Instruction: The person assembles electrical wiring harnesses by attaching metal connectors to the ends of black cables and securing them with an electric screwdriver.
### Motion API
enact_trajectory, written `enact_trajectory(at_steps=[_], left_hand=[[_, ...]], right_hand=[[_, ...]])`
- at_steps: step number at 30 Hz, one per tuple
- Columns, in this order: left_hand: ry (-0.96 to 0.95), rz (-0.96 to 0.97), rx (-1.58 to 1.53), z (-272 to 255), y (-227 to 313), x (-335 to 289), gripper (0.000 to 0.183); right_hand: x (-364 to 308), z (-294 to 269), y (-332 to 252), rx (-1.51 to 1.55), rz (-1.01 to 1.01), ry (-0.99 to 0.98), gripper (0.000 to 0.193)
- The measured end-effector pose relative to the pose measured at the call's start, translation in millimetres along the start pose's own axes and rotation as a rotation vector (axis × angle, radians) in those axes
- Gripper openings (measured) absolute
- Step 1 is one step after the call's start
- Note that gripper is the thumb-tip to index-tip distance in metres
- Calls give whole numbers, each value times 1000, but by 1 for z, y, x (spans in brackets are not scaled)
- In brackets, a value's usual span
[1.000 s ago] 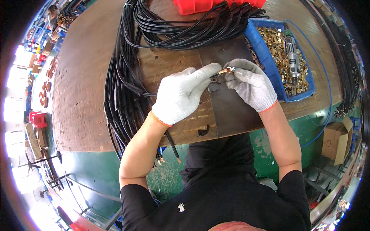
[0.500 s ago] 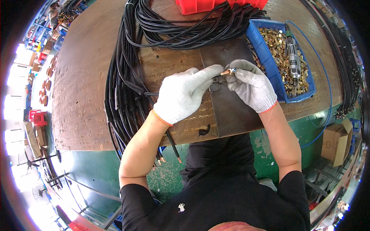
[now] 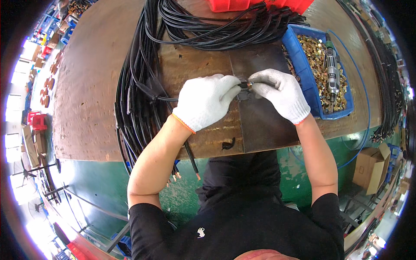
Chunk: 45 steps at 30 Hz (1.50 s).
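Observation:
Both my hands wear white knit gloves and meet over the table's dark metal plate [image 3: 264,121]. My left hand [image 3: 208,100] is closed around a black cable [image 3: 167,99], which enters it from the bundle on the left. Just past my left fingertips shows the dark end piece of that cable. My right hand [image 3: 281,93] pinches a small brass-coloured fitting [image 3: 250,85] at this end, mostly hidden by thumb and fingers. How far the fitting sits on the cable I cannot tell.
A large bundle of black cables [image 3: 208,39] curves across the back and left. Right of my hands stands a blue bin [image 3: 305,71] of small brass fittings, with a pneumatic tool [image 3: 333,73] on top and a blue hose [image 3: 366,95]. A red bin [image 3: 234,4] is at the back.
Both hands remain together. The brass-coloured fitting, plainly visible before, is now mostly covered by my right fingers. The whole view has shifted slightly.

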<state>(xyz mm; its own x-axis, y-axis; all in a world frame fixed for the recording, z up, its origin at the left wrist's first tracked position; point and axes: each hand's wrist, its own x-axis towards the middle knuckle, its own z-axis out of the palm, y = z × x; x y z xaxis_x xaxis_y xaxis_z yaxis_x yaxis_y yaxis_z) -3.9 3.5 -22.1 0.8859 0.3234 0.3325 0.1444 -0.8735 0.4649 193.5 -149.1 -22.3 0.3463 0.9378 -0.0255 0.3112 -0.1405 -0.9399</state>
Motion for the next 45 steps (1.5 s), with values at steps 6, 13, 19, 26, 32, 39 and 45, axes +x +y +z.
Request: enact_trajectory(at_steps=[6, 13, 19, 26, 32, 39, 45], left_hand=[[-18, -52, 72, -3, -7, -2, 19], [-81, -100, 125, 6, -18, -6, 22], [-103, -101, 47, 14, -25, -8, 23], [-85, -102, 20, 10, -17, -3, 21], [-84, -105, -6, 9, -10, -2, 21], [-39, -118, -59, 9, -14, -5, 20], [-67, -102, -54, 13, -21, -1, 21]], right_hand=[[9, 11, -1, -412, -258, 100, 15], [20, 16, -4, -626, -384, 46, 15], [28, 12, -7, -433, -133, -73, 20], [36, 6, -10, -520, -176, -118, 24], [22, -2, -11, -596, -269, -37, 25], [-22, -131, -41, -1208, 148, 653, 60], [-26, -171, -5, -850, 390, 499, 72]])
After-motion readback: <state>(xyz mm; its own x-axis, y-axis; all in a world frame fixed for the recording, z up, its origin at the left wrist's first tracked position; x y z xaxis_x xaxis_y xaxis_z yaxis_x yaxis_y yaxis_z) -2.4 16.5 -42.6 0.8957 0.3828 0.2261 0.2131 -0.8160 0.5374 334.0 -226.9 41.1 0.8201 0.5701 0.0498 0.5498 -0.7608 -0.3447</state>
